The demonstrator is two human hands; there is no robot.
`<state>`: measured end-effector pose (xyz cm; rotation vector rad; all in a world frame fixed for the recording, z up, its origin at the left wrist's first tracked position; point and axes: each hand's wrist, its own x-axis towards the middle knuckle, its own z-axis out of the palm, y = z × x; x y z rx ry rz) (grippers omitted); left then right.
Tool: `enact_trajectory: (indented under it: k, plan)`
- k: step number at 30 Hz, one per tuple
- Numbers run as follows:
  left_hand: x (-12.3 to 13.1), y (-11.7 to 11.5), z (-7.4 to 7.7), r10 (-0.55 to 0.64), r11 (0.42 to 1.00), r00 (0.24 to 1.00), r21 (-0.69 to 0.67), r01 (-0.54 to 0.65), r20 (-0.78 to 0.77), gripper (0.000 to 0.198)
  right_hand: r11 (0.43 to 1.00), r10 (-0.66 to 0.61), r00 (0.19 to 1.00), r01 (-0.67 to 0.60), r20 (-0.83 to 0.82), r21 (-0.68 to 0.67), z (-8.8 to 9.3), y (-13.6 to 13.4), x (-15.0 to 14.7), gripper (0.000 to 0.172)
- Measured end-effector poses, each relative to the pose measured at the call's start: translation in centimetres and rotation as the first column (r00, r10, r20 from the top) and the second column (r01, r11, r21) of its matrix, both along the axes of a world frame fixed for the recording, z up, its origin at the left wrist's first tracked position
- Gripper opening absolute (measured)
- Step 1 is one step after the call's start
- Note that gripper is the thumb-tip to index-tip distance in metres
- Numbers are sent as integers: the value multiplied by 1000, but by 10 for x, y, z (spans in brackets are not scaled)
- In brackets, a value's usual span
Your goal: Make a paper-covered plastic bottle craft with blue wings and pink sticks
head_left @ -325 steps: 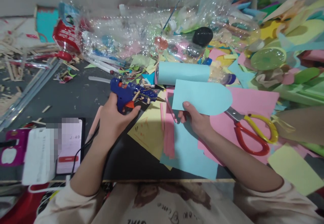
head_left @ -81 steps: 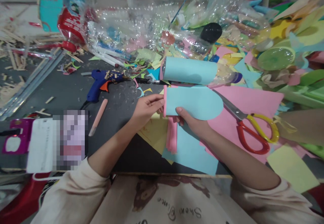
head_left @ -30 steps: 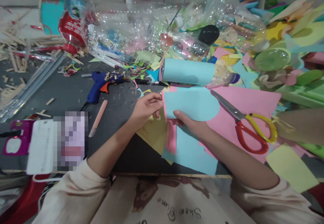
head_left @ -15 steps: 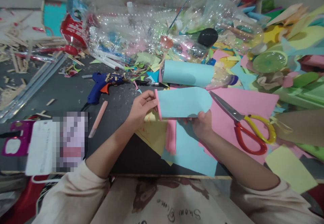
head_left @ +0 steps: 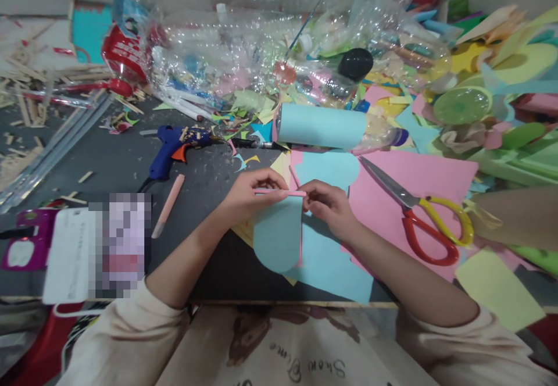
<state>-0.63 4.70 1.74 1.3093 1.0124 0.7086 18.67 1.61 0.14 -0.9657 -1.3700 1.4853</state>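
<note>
A light blue paper piece (head_left: 278,235) with a rounded lower end hangs from my left hand (head_left: 246,197). Its straight top edge carries a narrow pink paper strip (head_left: 279,192), which my left thumb and fingers pinch. At the right end of that strip, my right hand (head_left: 329,204) is closed with its fingertips on the pink paper. A thin pink bit sticks up beside those fingertips; whether it joins the strip I cannot tell. Underneath lie a blue sheet (head_left: 340,264) and a rounded blue shape (head_left: 331,165) on a pink sheet (head_left: 418,177).
Scissors (head_left: 407,200) with red and yellow handles lie to the right. Behind my hands is a blue-wrapped bottle (head_left: 322,125). A blue glue gun (head_left: 163,153) and a pink marker-like stick (head_left: 169,206) lie left. Plastic bottles and paper scraps crowd the back; another person's arm (head_left: 518,217) reaches in at right.
The blue piece has been turned so its pink edge is now on top and its rounded end points toward me. My right hand moved from its lower edge to the pink strip's end.
</note>
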Motion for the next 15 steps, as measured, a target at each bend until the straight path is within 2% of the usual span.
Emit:
enact_trajectory:
  k: [3, 6, 11, 15]
  plan:
    - [2, -2, 0, 24, 999, 999, 42, -22, -47, 26, 1000, -1, 993, 1, 117, 3, 1, 0, -3, 29]
    - [2, -3, 0, 63, 995, 997, 83, -59, -47, 29, 998, -66, 979, 65, 193, 9, 1, -1, -5, 25]
    - [0, -2, 0, 135, 985, 987, 119, -124, -85, 25, 977, -208, 959, 213, 193, -5, -4, 0, -3, 23]
    - [2, -4, -2, 157, 978, 980, 159, -136, -124, 22, 976, -212, 960, 217, 183, -9, -4, 3, -2, 27]
